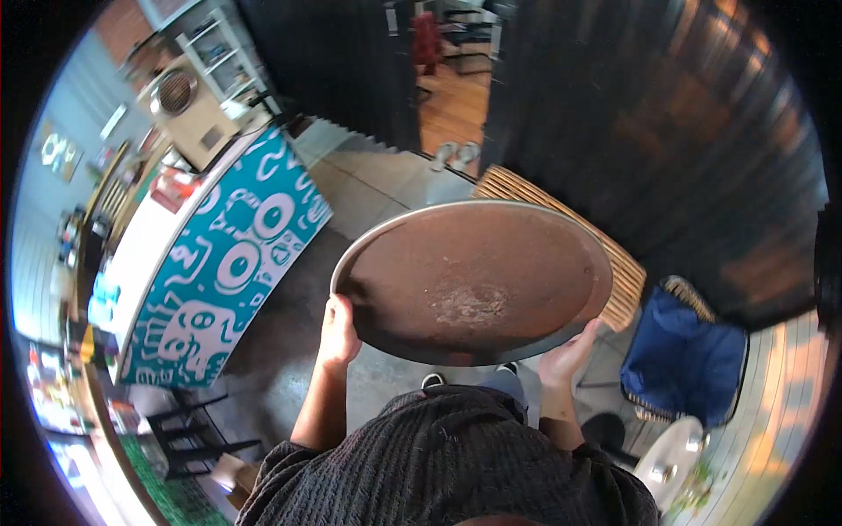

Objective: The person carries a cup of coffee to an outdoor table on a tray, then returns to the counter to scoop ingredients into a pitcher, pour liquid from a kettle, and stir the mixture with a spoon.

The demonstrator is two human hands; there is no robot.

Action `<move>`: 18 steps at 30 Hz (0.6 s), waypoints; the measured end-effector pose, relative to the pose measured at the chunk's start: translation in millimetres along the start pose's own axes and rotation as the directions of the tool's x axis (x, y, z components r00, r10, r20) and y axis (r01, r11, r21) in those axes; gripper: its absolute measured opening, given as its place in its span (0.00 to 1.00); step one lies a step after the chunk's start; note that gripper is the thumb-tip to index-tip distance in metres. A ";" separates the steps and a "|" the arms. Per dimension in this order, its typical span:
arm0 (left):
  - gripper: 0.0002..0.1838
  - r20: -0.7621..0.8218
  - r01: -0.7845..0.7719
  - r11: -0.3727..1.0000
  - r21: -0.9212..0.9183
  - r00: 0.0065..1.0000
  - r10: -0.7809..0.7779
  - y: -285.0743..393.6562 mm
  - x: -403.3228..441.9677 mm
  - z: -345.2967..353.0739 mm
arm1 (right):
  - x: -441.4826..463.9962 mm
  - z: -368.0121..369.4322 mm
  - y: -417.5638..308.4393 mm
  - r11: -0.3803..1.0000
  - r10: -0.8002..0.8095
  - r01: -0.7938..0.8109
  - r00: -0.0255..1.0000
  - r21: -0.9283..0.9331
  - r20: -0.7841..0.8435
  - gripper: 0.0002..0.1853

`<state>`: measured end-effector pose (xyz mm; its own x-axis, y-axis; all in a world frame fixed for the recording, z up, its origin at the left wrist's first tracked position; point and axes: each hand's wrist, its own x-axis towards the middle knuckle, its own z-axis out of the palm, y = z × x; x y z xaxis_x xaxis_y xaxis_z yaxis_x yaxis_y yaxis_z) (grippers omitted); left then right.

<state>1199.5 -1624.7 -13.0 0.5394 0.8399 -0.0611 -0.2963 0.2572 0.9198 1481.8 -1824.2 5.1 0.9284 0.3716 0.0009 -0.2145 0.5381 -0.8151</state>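
A large oval-looking brown tray point(395, 272) with a pale raised rim is held out in front of my body. Scuffed whitish marks show near the middle of its surface. My left hand point(339, 331) grips the rim at the near left, thumb on the edge. At the near right, my right hand point(568, 355) holds the rim from the side and below. The fingers under the tray are hidden on both sides.
A slatted wooden bench point(627, 280) stands just beyond the tray. To the left is a counter with a teal patterned front point(237, 254). A blue-cushioned chair point(684, 351) and a small round white table point(668, 460) are at right. Sandals point(456, 156) lie by the doorway.
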 end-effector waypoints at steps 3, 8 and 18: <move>0.48 -0.341 -0.110 0.986 0.125 0.929 0.147 15.5 -12.5 -61.2 | -1.6 46.2 43.1 0.958 0.154 -0.236 0.902 0.161 0.404 0.35; 0.50 -0.429 -0.225 0.957 0.184 0.858 0.284 8.4 -22.4 -133.0 | 18.5 119.5 96.2 0.789 0.501 -0.611 0.704 0.069 0.504 0.32; 0.48 -0.614 -0.196 0.879 0.434 0.650 0.448 52.2 94.5 -205.5 | 132.2 288.4 266.9 0.572 0.678 -0.807 0.362 -0.149 0.640 0.31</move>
<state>1073.1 -1433.7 -50.5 -0.2656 0.9546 0.1347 -0.0236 -0.1461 0.9890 1459.8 -1413.3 -45.3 -0.0036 0.9834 -0.1813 -0.8266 -0.1050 -0.5530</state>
